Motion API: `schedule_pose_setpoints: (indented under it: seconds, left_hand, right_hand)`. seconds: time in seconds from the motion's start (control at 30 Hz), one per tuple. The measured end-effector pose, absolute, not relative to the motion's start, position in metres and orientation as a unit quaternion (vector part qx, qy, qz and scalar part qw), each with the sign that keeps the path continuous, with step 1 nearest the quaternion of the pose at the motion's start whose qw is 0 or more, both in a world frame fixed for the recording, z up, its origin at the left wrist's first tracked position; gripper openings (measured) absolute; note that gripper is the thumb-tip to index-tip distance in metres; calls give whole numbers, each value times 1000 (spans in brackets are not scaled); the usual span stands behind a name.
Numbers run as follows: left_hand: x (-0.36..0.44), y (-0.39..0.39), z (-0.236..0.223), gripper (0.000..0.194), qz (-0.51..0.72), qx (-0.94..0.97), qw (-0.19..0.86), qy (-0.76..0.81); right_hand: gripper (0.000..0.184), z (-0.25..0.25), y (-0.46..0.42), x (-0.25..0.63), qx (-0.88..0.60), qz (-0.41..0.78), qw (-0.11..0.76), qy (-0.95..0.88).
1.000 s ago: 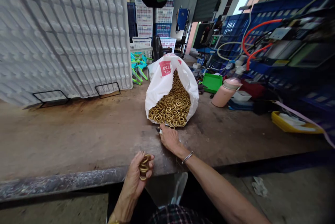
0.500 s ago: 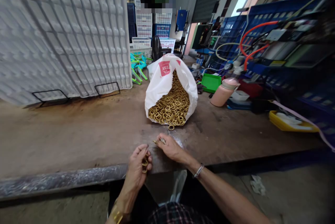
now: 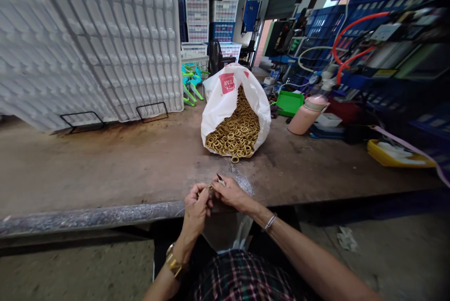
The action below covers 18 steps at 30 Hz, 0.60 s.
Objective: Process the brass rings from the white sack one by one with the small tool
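Note:
My left hand (image 3: 197,201) is closed at the table's front edge, its fingers curled round brass rings that are mostly hidden now. Against its fingertips, my right hand (image 3: 230,193) pinches a small tool (image 3: 221,180) with a dark pointed end; its exact kind is too small to make out. A bit of brass colour shows where the fingertips meet. Just beyond the hands, a white plastic bag (image 3: 220,116) lies with its mouth towards me, full of brass rings (image 3: 241,127). One loose ring (image 3: 235,160) rests at the bag's lip.
Ribbed white plastic trays (image 3: 116,48) lean upright in black wire stands (image 3: 82,123) at left. To the right are a pink bottle (image 3: 304,118), a green tray (image 3: 290,103) and a yellow tray (image 3: 401,154). Stacked crates (image 3: 223,31) stand behind the worktable (image 3: 105,165).
My hands have come together, the left one turning so its rings are less visible. The view has shifted slightly, with the table and bag appearing higher and the bag further right.

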<state>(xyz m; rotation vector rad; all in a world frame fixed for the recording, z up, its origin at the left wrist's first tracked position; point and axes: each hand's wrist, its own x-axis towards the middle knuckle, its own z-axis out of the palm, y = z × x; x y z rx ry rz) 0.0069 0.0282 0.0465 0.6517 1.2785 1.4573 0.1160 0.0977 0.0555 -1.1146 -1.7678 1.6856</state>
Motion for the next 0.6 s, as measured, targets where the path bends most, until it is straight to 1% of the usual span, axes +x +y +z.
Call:
schedule_pose_setpoints:
  seconds: [0.1, 0.17, 0.33, 0.43, 0.5, 0.6]
  left_hand:
    - [7, 23, 51, 31, 614, 274, 537, 509]
    - [7, 22, 54, 31, 613, 268, 553, 496]
    - [9, 24, 56, 33, 595, 244, 572, 509]
    - [10, 27, 55, 33, 576, 259, 570, 526]
    - [11, 30, 54, 31, 563, 274, 570, 532]
    - [13, 35, 54, 30, 553, 282, 571, 537]
  right_hand:
    - [30, 54, 95, 114, -390, 641, 215, -625]
    - [33, 53, 96, 113, -389, 640, 203, -631]
    - [22, 59, 101, 112, -417, 572, 243, -663]
    - [18, 61, 105, 114, -415, 538, 251, -690]
    - [18, 61, 108, 117, -405, 534, 247, -700]
    - [18, 58, 113, 121, -396, 558, 244, -687]
